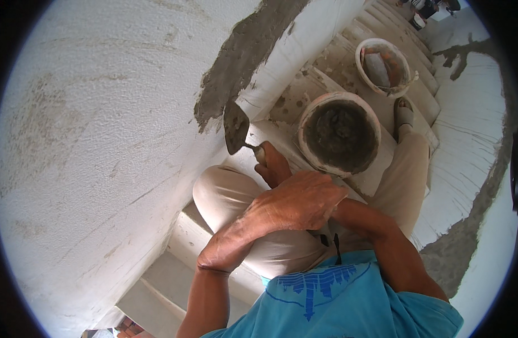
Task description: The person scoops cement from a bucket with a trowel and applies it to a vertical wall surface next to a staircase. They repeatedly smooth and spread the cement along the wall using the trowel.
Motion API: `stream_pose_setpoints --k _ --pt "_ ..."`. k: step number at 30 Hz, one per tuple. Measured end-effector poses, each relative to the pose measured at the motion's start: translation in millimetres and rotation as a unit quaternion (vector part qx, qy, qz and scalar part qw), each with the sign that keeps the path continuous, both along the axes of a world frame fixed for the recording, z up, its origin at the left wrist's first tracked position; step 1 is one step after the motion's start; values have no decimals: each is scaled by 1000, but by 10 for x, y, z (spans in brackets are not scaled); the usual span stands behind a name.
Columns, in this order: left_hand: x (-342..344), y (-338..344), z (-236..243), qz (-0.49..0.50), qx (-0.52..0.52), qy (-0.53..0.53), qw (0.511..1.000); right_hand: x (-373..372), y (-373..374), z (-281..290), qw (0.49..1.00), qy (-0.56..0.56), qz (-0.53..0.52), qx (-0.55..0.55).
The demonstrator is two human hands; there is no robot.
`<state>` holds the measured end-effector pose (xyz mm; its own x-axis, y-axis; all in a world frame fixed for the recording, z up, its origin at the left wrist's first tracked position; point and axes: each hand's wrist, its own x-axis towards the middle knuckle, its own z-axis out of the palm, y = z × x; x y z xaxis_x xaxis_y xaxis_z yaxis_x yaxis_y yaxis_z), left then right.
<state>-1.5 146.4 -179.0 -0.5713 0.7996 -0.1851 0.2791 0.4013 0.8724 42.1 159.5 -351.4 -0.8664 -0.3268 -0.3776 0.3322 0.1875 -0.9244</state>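
Observation:
Crossed over my right forearm, my left hand (304, 197) is closed, its fingertips largely turned away, so what it holds, if anything, is unclear. Beyond it my right hand (273, 166) grips the handle of a pointed trowel (235, 127). The trowel's blade is beside the lower end of a wide strip of grey mortar (236, 59) on the white, textured left wall (84, 146). To the right of the trowel, a round bucket (367, 112) holding dark wet mortar (335, 132) sits on the stairs.
A second bucket (408, 67) with debris stands farther up the steps (326, 67). My knees and sandalled foot (403, 112) are on the staircase. The right wall (461, 141) has grey patched channels. At the top, partly visible, is another person (428, 8).

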Motion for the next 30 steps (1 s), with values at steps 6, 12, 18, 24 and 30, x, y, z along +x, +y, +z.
stream_pose_setpoints --k 6,12,18,24,30 --pt "56 17 -104 -14 -31 -16 999 -62 37 27 997 29 -63 -20" --pt "46 9 -109 -24 -45 -11 999 -112 -69 1 995 70 -65 12" --pt "41 9 -96 -34 -42 -14 998 10 222 -2 995 72 -62 4" --pt "55 -8 -70 -36 -51 -20 998 -610 125 121 972 190 -141 -14" --pt "44 6 -62 -43 -50 -24 998 -709 41 149 966 223 -130 7"
